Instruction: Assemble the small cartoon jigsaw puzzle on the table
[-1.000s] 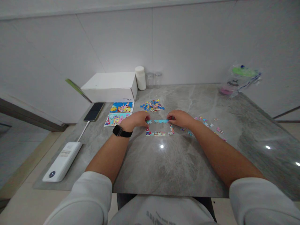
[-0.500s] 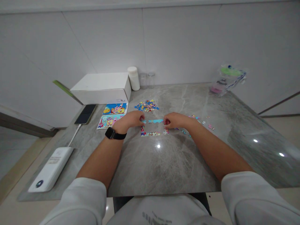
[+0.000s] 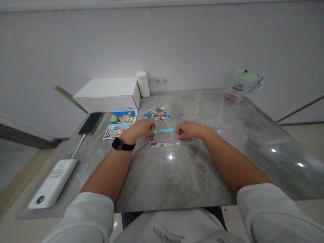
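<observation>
A rectangular border of joined jigsaw pieces (image 3: 162,144) lies flat on the grey marbled table, its middle showing bare tabletop. Along its far side runs a light-blue strip of jigsaw pieces (image 3: 167,130), with a gap at the strip's left end. My left hand (image 3: 144,128), a black watch on its wrist, has bent fingers and thumb on the border's upper left corner. At the upper right corner, my right hand (image 3: 186,130) has its fingers curled and pinched on the edge pieces. The fingers partly hide both corners.
Behind the border is a heap of jigsaw pieces (image 3: 157,113); loose jigsaw pieces (image 3: 219,131) are scattered right. Two picture cards (image 3: 123,117) lie left, before a white box (image 3: 106,94). A white bottle (image 3: 143,84), two glasses, a phone (image 3: 90,123), a power bank (image 3: 53,184) and a plastic bag (image 3: 244,86) surround them.
The whole view has shifted slightly, so everything appears a little further left. Both hands stay at the border's upper corners, with hardly any movement of the fingers.
</observation>
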A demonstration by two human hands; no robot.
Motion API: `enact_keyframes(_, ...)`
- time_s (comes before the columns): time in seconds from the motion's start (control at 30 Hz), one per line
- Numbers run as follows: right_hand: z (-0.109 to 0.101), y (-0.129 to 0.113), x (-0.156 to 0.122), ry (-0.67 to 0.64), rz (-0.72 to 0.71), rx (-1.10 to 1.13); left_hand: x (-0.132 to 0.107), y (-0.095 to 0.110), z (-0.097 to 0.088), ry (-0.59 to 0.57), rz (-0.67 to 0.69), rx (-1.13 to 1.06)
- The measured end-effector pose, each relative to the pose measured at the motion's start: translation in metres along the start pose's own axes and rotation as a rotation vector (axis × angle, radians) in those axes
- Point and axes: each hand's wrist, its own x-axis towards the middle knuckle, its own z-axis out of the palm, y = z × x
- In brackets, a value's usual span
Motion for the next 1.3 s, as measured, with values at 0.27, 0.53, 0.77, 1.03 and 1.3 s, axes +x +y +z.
enact_keyframes(0.27,0.000,0.002,0.000,-0.003,0.014,0.009,-0.002,0.003,-0.002,0.010,0.006,-0.007)
enact_keyframes(0.53,-0.014,0.005,-0.010,0.089,0.044,0.037,-0.003,-0.001,-0.010,0.097,0.022,-0.020)
enact_keyframes(0.77,-0.052,0.035,-0.038,0.408,0.254,0.028,-0.012,0.016,-0.029,0.304,0.072,-0.012)
enact_keyframes(1.03,-0.077,0.062,-0.076,0.529,0.439,0.068,-0.015,0.058,-0.022,0.279,0.308,-0.012)
enact_keyframes(1.3,-0.082,0.078,-0.097,0.541,0.503,0.123,-0.010,0.090,0.010,0.078,0.397,0.189)
